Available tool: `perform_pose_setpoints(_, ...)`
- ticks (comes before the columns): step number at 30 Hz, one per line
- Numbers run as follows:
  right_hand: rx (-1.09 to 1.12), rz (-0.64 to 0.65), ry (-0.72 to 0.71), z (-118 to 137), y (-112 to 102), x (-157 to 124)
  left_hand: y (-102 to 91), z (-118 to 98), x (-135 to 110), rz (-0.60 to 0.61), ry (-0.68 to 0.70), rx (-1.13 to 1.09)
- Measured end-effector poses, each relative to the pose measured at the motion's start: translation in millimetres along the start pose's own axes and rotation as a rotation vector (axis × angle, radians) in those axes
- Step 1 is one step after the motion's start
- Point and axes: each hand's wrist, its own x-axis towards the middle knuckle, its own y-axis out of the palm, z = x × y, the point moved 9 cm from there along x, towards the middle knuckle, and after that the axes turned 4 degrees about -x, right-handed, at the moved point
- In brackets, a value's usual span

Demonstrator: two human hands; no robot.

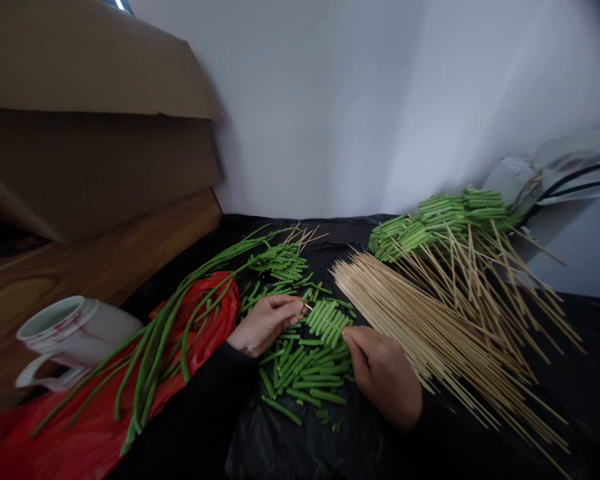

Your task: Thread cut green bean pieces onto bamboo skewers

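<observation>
A short row of cut green bean pieces [325, 321] hangs between my two hands, threaded side by side on thin wooden sticks. My left hand [269, 321] is closed in a pinch on a bamboo skewer [307, 307] at the row's upper left. At its lower right, the thumb and fingers of my right hand [383, 373] pinch a skewer end that is mostly hidden. Loose cut green bean pieces [314, 375] lie heaped beneath and around both hands. Just beyond my left hand are some skewered bean pieces [280, 261].
Right of my hands lies a large bundle of bare skewers [430, 320]. Finished-looking bean skewers [440, 220] are stacked behind it. Long uncut beans [153, 360] rest across a red plastic bag [207, 333] at left, near a tipped white mug [87, 330]. A cardboard box [95, 167] stands back left.
</observation>
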Motion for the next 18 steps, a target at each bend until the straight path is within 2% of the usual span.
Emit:
perform_pose_setpoints(7,-0.020,-0.013,-0.015,5.8,-0.1,2.7,1.2,5.4,-2.2,-0.063,-0.031,0.001)
perform_pose_setpoints(11,-0.022,-0.022,-0.011,5.1,-3.1,5.6,2.9,0.3,-3.4,-0.052,-0.006,0.022)
perform_pose_setpoints(15,-0.027,-0.048,-0.011,1.8,-9.5,6.7,3.0,-19.4,-6.4,0.000,0.084,0.097)
perform_pose_setpoints(16,-0.025,-0.059,-0.012,0.9,-11.3,6.9,-0.9,-27.5,-7.2,-0.017,0.132,0.129)
perform_pose_setpoints(18,-0.021,-0.082,-0.018,0.0,-14.5,7.2,-18.5,-45.4,-10.1,-0.155,0.246,0.211)
